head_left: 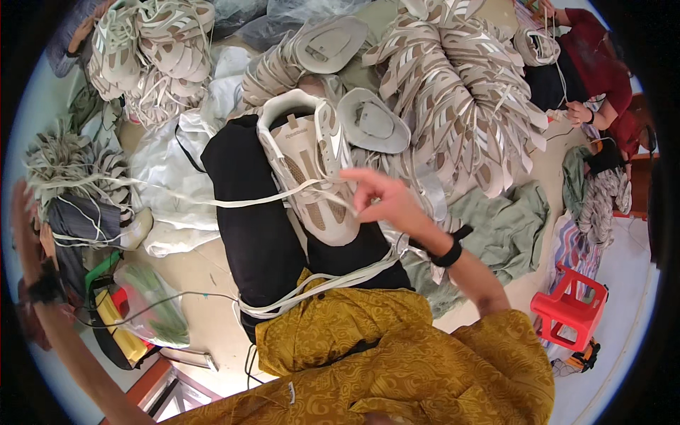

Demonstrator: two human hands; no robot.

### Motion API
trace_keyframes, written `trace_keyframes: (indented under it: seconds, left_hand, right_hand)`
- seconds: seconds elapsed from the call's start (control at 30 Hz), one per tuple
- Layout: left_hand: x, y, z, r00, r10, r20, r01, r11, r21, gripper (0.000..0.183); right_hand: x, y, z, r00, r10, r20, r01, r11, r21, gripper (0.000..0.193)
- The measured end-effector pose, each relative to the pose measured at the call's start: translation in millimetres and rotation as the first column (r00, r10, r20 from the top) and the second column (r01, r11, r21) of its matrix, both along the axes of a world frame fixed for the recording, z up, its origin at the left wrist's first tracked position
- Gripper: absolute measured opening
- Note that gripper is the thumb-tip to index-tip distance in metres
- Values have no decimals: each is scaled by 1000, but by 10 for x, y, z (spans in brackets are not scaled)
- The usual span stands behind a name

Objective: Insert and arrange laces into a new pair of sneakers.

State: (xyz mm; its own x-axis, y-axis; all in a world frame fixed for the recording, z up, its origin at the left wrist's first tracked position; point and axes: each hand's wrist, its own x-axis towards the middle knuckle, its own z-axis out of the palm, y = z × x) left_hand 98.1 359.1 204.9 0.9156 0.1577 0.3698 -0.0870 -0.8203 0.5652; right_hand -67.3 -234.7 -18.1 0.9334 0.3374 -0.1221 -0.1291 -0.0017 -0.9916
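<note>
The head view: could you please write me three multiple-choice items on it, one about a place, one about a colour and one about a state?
1. Where does the beige shoe upper lie?
A. on the person's lap
B. on the red stool
C. in a plastic bag

2. What colour is the small plastic stool?
A. blue
B. red
C. white

3. How is the right hand engaged?
A. flat on the floor
B. gripping the stool
C. pinching a white lace at the shoe

Answers:
1 A, the shoe rests on the black-trousered legs.
2 B, the stool at the lower right is plainly red.
3 C, its fingertips meet on the lace stretched across the shoe toward the raised left hand.
</note>
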Motion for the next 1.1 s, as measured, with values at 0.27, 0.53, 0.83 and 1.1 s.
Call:
trace_keyframes:
  seconds: [0.27, 0.53, 0.83, 1.1]
  left_hand:
    - [-638, -2899, -1395, 608, -680, -409, 539, 732, -417, 25]
    - [-938, -3627, -1944, 614, -736, -286, 788, 591, 172, 37]
    - [-908, -3591, -2084, 528, -766, -366, 676, 640, -366, 23]
    - [-677, -3272, -1623, 511, -807, -295, -79, 298, -951, 24]
  right_hand:
    - [716, -112, 248, 962, 62, -265, 153, 683, 714, 58]
    - [1481, -630, 937, 935, -271, 229, 10, 666, 746, 51]
    - [1194, -344, 397, 979, -51, 196, 11, 980, 200, 44]
    - [608, 188, 199, 993, 114, 24, -111, 989, -97, 47]
